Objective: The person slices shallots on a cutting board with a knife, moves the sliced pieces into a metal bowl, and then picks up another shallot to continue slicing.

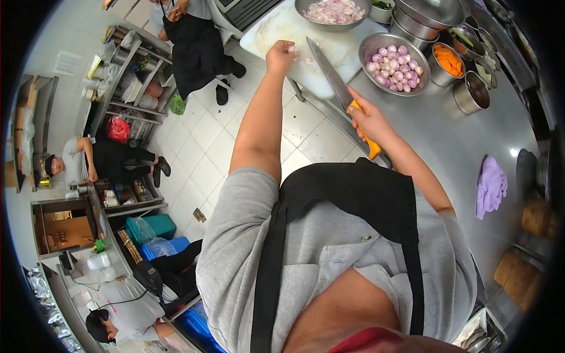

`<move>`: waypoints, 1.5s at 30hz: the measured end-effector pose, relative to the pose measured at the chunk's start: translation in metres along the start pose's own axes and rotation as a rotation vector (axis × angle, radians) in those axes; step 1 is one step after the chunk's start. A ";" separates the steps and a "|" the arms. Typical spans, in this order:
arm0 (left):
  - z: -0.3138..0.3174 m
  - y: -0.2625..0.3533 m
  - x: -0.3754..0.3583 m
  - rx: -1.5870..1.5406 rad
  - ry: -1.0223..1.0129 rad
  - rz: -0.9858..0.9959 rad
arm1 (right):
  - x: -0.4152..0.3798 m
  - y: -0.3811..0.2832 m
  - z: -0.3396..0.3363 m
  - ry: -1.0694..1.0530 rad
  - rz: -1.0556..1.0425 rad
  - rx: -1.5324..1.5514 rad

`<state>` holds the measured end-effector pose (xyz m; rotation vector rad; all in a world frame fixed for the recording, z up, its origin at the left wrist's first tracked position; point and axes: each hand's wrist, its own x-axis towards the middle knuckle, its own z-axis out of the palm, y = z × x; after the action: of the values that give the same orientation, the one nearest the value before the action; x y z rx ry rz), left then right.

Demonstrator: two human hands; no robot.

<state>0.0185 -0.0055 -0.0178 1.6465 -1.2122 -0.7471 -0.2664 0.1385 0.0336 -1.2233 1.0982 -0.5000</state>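
Note:
My right hand (371,119) grips the yellow-orange handle of a large kitchen knife (329,70), its blade slanting up and left past the cutting board's edge. Over the white cutting board (265,36), my left hand (281,57) is closed, with a small pale piece at its fingertips that looks like a shallot (292,49). A thin slice (309,60) lies on the board near the blade. Sliced shallots (335,10) fill a metal bowl at the board's far side. Whole peeled shallots (395,67) sit in another metal bowl (366,47) to the right.
Right of the bowls stand a container of orange carrot pieces (448,60) and a metal pot (472,94). Purple gloves (491,187) lie on the steel counter (438,141). Three other people are to the left, near shelves (132,76) and a tiled floor (194,153).

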 end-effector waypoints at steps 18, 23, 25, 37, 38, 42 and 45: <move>0.006 0.010 0.019 0.455 -0.070 0.056 | -0.012 -0.007 -0.014 0.005 -0.027 -0.092; 0.009 0.001 0.022 0.340 -0.043 0.082 | -0.013 -0.005 -0.021 0.026 -0.005 -0.051; 0.010 0.001 0.021 0.379 -0.045 0.101 | -0.016 -0.009 -0.023 0.010 -0.006 -0.013; 0.028 0.049 -0.042 0.623 -0.008 0.813 | -0.023 -0.019 -0.019 0.228 -0.252 -0.906; 0.029 0.048 -0.046 0.740 -0.052 0.834 | -0.025 -0.020 -0.019 0.230 -0.248 -0.941; 0.027 0.031 -0.039 0.818 -0.106 0.641 | -0.040 -0.020 -0.026 0.229 -0.312 -0.931; 0.019 0.028 -0.031 0.835 -0.045 0.581 | -0.064 -0.024 -0.030 0.233 -0.282 -0.984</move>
<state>-0.0189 0.0150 -0.0007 1.7416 -2.0805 0.1283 -0.3151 0.1679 0.0828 -2.2412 1.4383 -0.3069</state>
